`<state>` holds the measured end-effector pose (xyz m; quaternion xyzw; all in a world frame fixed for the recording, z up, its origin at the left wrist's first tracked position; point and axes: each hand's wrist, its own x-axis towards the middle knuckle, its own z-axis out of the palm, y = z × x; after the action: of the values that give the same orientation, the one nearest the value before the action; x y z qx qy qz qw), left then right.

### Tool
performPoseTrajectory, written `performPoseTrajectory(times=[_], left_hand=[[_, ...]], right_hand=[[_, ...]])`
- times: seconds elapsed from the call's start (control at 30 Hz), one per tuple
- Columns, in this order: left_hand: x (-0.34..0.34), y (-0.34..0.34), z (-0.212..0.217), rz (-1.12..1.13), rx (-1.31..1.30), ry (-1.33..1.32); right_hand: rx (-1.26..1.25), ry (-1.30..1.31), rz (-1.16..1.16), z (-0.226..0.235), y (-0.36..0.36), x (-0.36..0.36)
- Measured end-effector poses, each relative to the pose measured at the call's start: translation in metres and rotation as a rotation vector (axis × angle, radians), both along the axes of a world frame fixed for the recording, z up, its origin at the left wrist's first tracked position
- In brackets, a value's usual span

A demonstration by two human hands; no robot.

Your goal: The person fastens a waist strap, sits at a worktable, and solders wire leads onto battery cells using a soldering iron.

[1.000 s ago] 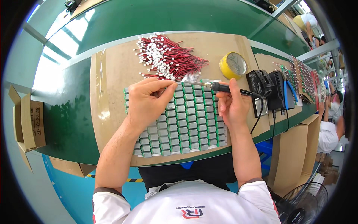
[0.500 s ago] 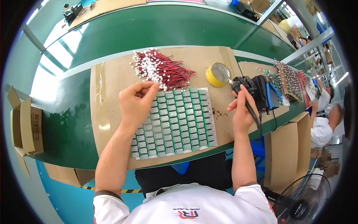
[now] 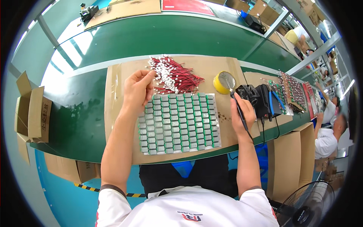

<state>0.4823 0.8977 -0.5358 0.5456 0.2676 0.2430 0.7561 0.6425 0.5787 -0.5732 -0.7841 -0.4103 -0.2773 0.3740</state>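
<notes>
Head view: right hand (image 3: 247, 112) grips soldering iron (image 3: 241, 114), left hand (image 3: 138, 90) pinched, contents unclear, green-grey boards (image 3: 180, 122) between them.

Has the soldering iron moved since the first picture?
Yes, rightward: the soldering iron has left the far edge of the board grid; its tip is now by the yellow container.

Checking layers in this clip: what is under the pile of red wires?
Brown cardboard shows beside the red wires; what lies directly beneath the pile is covered and cannot be seen.
</notes>
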Motion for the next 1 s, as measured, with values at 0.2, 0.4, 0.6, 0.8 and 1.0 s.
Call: performPoseTrajectory(times=[0.2,0.4,0.6,0.8,1.0], left_hand=[[0.019,0.009,-0.008,0.1,0.5,0.179],[0.034,0.001,0.003,0.037,0.912,0.317],[-0.028,0.009,0.022,0.139,0.98,0.336],[-0.238,-0.035,0.02,0.293,0.751,0.245],[-0.33,-0.072,-0.142,0.247,0.256,0.747]], right_hand=[[0.521,0.622,0.059,0.006,-0.008,0.004],[0.849,0.896,0.238,0.028,-0.02,0.033],[0.856,0.907,0.356,0.019,-0.008,0.056],[0.78,0.827,0.358,0.011,-0.033,0.052],[0.654,0.867,0.454,0.005,-0.011,0.053]])
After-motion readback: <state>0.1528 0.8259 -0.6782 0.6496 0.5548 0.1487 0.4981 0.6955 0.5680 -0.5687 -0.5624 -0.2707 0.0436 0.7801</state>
